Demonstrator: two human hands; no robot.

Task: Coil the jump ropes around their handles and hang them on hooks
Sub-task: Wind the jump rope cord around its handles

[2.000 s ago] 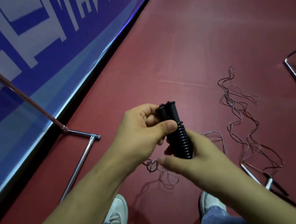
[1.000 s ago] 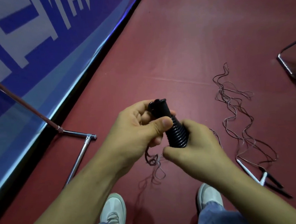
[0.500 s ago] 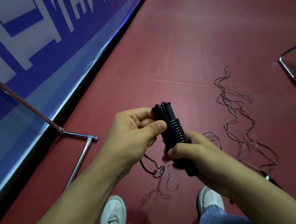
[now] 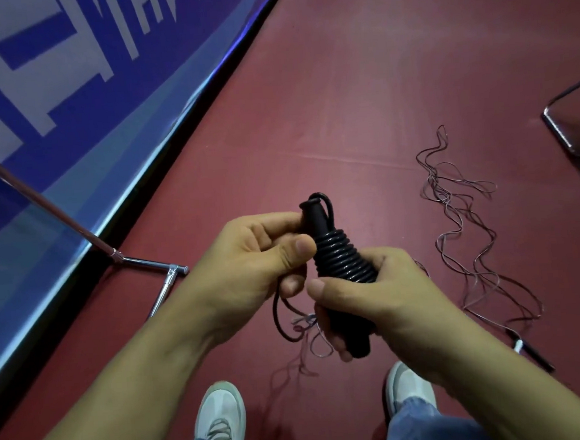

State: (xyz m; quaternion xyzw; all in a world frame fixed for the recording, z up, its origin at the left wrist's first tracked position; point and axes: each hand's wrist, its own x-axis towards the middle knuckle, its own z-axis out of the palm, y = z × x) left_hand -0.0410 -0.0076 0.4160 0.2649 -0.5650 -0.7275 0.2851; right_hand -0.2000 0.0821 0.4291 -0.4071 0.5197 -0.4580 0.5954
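Note:
A black jump rope is held upright in front of me, its cord wound in tight turns around the paired handles. My right hand grips the lower part of the handles. My left hand pinches the upper part between thumb and fingers. A short loose loop of black cord hangs below my left hand. Thin jump ropes lie tangled on the red floor to the right, their black and white handles near my right forearm.
A blue and white banner wall runs along the left. A chrome rack foot with a slanted pole stands by it. Another metal frame sits at the right edge. My two white shoes are below.
My right hand has slid down the handles to grip their lower end, and more turns of cord show. The loose cord tail below has shortened to a small loop.

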